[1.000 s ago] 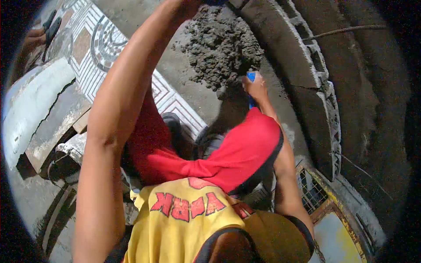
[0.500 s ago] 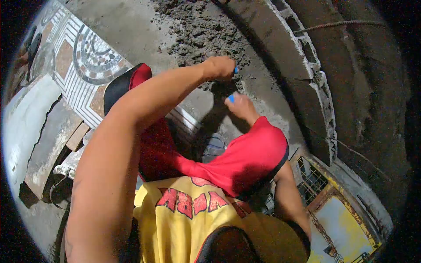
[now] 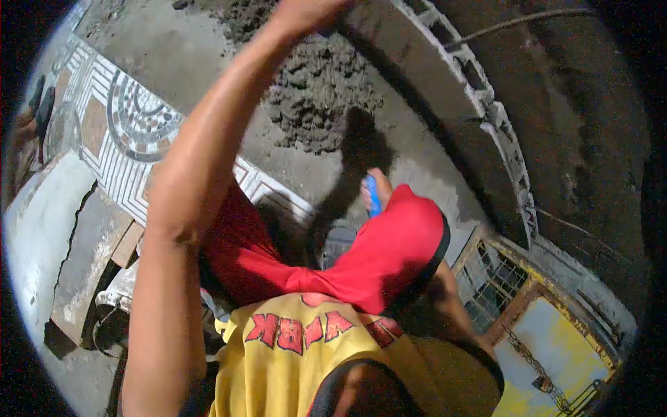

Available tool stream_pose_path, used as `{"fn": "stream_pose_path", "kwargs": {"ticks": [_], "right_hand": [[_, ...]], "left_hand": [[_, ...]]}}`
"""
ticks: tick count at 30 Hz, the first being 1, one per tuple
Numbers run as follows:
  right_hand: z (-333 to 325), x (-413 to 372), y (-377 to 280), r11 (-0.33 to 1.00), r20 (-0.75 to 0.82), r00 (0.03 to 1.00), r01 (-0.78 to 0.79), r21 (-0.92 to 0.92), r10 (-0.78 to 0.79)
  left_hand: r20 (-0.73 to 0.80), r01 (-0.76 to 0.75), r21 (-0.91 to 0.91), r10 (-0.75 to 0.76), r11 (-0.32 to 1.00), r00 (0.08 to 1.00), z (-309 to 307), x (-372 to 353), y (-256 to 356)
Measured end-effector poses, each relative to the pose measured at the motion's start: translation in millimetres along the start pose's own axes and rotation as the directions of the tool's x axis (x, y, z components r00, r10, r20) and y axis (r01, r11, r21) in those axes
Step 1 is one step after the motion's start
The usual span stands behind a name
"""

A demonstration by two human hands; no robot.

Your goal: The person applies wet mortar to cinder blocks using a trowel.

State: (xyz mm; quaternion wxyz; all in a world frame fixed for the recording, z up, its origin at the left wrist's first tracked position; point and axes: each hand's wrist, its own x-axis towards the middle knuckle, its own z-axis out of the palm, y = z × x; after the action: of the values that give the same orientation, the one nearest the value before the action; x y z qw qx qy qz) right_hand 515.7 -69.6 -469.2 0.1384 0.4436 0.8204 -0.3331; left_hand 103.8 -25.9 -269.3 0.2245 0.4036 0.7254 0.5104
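Observation:
My left arm stretches up over a heap of wet grey mortar [image 3: 323, 104]. My left hand [image 3: 309, 10] is cut by the top edge and blurred, so its fingers do not show. Beyond my right knee, my right hand [image 3: 382, 184] is closed around a narrow blue object [image 3: 374, 197], whose kind I cannot make out. A dark shadow falls between this hand and the mortar. The hand is apart from the heap.
Patterned tiles [image 3: 139, 115] lie at the left, beside a broken slab [image 3: 80, 229] and a bucket [image 3: 114, 299]. Hollow blocks [image 3: 500, 139] curve along the right. A yellow-framed metal door [image 3: 549, 333] with a chain is lower right. Another person's foot [image 3: 43, 111] shows far left.
My left hand has moved up and away from my right hand, to the top edge. My right hand has dropped slightly toward my knee. The view has shifted a little.

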Motion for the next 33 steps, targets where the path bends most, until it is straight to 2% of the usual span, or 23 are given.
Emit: {"fn": "stream_pose_path", "kwargs": {"ticks": [3,4,5,7,10,12,13,15,16,17,18,19,20,21,22,23,24,25,27,28,29,31,33], "right_hand": [[18.3,66.4,-43.2,0.993,-0.125,0.990,0.072,0.093,-0.060],[17.1,80.1,-55.2,0.991,-0.150,0.986,0.083,0.106,-0.066],[8.8,86.5,-64.7,0.991,-0.170,0.982,0.096,0.094,-0.079],[-4.1,90.1,-77.6,0.992,-0.195,0.975,0.116,0.058,-0.103],[-40.8,71.8,-83.1,0.985,-0.225,0.960,0.150,-0.084,-0.166],[-74.4,64.2,-78.5,0.957,-0.156,0.967,0.161,-0.241,-0.202],[-94.5,73.9,-48.0,0.877,0.007,0.953,0.283,-0.388,-0.304],[-146.1,58.6,-101.3,0.859,-0.031,0.999,-0.021,-0.512,0.006],[-160.2,59.9,-127.7,0.891,-0.056,0.997,0.028,-0.454,-0.060],[-170.9,71.6,-154.0,0.915,-0.083,0.988,0.083,-0.396,-0.126],[-176.2,91.5,-178.6,0.923,-0.049,0.995,0.066,-0.378,-0.091],[-174.4,120.7,-191.6,0.927,-0.026,0.970,0.224,-0.302,-0.243],[-160.4,185.1,-232.3,0.887,-0.100,0.942,0.261,-0.381,-0.320],[-150.3,228.6,-253.3,0.911,-0.059,0.963,0.229,-0.342,-0.264],[-137.0,261.4,-276.3,0.890,-0.135,0.901,0.367,-0.270,-0.413],[-121.3,298.7,-294.3,0.851,-0.212,0.841,0.425,-0.309,-0.497],[-114.5,322.4,-322.6,0.846,-0.254,0.816,0.450,-0.286,-0.520],[-118.3,323.7,-359.1,0.877,-0.239,0.854,0.402,-0.262,-0.463],[-111.5,348.4,-403.8,0.912,-0.269,0.887,0.302,-0.277,-0.375],[-107.2,369.8,-420.3,0.930,-0.263,0.910,0.248,-0.271,-0.320],[-104.0,385.4,-427.3,0.928,-0.264,0.906,0.263,-0.263,-0.331],[-91.5,404.5,-437.5,0.879,-0.160,0.905,0.321,-0.353,-0.394],[-81.3,409.9,-427.5,0.896,-0.190,0.910,0.293,-0.334,-0.368]], "left_hand": [[0.040,-0.116,0.195,0.111,0.974,0.993,45.1,-3.2,-17.6],[0.005,-0.116,0.152,0.117,0.982,0.993,55.3,-16.9,-8.8],[0.121,-0.081,0.180,0.060,0.980,0.991,57.4,-25.0,3.2],[0.222,-0.117,0.155,0.081,0.981,0.972,57.9,-34.4,17.1],[0.190,-0.101,0.067,0.087,0.993,0.978,55.2,-34.3,14.1],[0.136,-0.107,0.044,0.101,0.993,0.986,51.3,-28.9,5.7],[0.092,-0.114,0.025,0.111,0.993,0.990,46.7,-24.3,4.4],[0.041,-0.101,-0.010,0.101,0.995,0.994,31.4,-12.1,2.7],[-0.198,-0.139,-0.026,0.131,0.990,0.971,24.7,-2.5,-1.7],[-0.429,-0.180,-0.030,0.150,0.983,0.891,17.5,9.6,-6.6],[-0.547,-0.166,-0.079,0.096,0.983,0.832,5.1,28.0,-15.1],[-0.649,-0.162,-0.126,0.042,0.979,0.759,-11.1,44.9,-23.6],[-0.670,-0.191,-0.354,-0.105,0.916,0.735,-40.1,52.2,-23.3],[-0.649,-0.224,-0.565,-0.260,0.794,0.715,-70.4,54.2,-20.9],[-0.766,-0.334,-0.481,-0.202,0.811,0.611,-87.7,53.5,-22.9],[-0.857,-0.428,-0.384,-0.143,0.818,0.495,-100.3,52.2,-28.0],[-0.858,-0.479,-0.430,-0.181,0.765,0.481,-112.2,53.4,-36.9],[-0.857,-0.527,-0.469,-0.221,0.709,0.466,-125.9,54.0,-47.7],[-0.840,-0.525,-0.501,-0.243,0.687,0.484,-158.2,45.3,-67.5],[-0.788,-0.472,-0.594,-0.352,0.652,0.506,-167.0,31.8,-48.8],[-0.726,-0.420,-0.677,-0.456,0.604,0.515,-176.3,15.6,-28.2],[-0.781,-0.484,-0.621,-0.432,0.616,0.452,-188.6,6.8,-25.3],[-0.769,-0.418,-0.636,-0.489,0.648,0.412,-199.4,-3.8,-18.8]]}}
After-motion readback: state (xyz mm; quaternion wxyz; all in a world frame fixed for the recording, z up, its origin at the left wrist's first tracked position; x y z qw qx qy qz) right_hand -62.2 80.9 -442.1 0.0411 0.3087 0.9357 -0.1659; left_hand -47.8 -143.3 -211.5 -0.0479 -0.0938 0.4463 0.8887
